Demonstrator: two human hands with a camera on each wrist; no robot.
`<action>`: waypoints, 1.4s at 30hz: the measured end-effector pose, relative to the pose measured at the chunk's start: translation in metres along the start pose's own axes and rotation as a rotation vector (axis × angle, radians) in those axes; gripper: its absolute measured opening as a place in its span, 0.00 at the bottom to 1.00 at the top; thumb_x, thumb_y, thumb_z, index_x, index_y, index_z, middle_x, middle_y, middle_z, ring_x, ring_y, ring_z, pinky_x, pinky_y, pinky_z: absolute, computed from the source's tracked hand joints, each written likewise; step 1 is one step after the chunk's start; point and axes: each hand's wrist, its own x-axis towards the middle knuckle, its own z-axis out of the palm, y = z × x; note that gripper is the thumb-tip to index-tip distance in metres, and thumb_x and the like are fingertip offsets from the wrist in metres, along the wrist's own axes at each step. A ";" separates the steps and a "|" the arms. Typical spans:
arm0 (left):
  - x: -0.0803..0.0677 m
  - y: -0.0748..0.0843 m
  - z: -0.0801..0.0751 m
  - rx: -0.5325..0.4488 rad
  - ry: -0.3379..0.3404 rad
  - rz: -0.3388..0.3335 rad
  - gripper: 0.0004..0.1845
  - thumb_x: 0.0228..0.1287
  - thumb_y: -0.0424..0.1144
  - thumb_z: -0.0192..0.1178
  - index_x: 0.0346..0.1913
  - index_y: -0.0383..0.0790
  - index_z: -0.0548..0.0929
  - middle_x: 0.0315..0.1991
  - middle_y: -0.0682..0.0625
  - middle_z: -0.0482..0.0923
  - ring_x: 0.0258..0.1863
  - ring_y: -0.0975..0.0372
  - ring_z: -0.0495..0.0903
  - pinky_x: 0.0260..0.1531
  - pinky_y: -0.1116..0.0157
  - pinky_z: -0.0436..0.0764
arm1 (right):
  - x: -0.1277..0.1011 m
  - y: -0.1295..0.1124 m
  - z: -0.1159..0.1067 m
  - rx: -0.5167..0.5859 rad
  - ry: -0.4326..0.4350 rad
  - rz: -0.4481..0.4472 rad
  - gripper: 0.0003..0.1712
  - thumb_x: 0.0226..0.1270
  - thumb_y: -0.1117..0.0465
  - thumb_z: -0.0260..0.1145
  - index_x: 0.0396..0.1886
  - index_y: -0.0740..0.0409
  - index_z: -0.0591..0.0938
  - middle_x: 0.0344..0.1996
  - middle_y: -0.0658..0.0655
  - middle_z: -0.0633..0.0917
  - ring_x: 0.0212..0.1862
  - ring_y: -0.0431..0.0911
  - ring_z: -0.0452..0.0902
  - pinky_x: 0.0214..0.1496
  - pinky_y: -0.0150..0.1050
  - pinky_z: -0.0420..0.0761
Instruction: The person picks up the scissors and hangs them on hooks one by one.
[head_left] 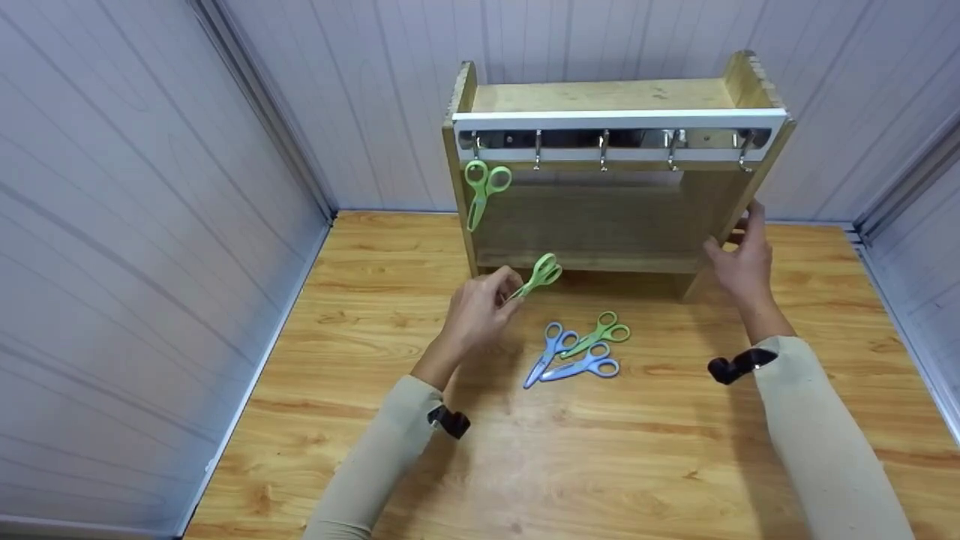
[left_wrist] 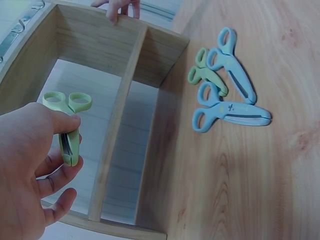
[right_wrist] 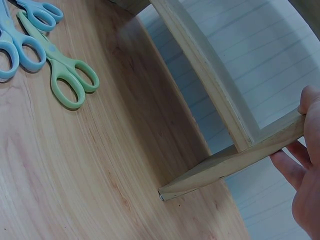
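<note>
Scissors (left_wrist: 74, 142) in L hand (head_left: 477, 306), thumb-finger pinch

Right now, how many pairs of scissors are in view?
5. A green plastic pair hangs from the leftmost metal hook of the wooden shelf; the left-hand fingers hold another green pair; a third green pair and two blue plastic pairs lie together on the wood-grain surface.

Head view: held green scissors (head_left: 535, 280) partly hidden by left grip (head_left: 480, 307); right wrist view: blue scissors (right_wrist: 16, 36) cut off.
</note>
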 end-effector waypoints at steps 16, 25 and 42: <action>0.006 0.006 -0.012 -0.011 0.053 0.054 0.09 0.75 0.38 0.74 0.52 0.40 0.88 0.36 0.45 0.91 0.37 0.52 0.88 0.41 0.54 0.83 | -0.004 -0.001 0.000 0.019 -0.027 0.014 0.48 0.83 0.60 0.62 0.94 0.45 0.50 0.76 0.70 0.75 0.68 0.54 0.77 0.51 0.22 0.77; 0.010 0.012 -0.020 -0.010 0.082 0.081 0.09 0.75 0.40 0.74 0.52 0.44 0.89 0.33 0.47 0.89 0.35 0.55 0.84 0.39 0.58 0.78 | -0.004 0.002 0.001 0.013 0.000 0.001 0.47 0.82 0.61 0.62 0.93 0.45 0.52 0.73 0.69 0.77 0.60 0.44 0.76 0.47 0.20 0.77; 0.019 0.019 -0.037 -0.042 0.115 0.074 0.09 0.76 0.38 0.74 0.53 0.42 0.88 0.34 0.45 0.88 0.35 0.54 0.83 0.39 0.60 0.76 | -0.004 -0.002 -0.001 0.015 -0.025 -0.003 0.48 0.83 0.60 0.61 0.93 0.46 0.50 0.78 0.72 0.74 0.72 0.63 0.76 0.51 0.23 0.76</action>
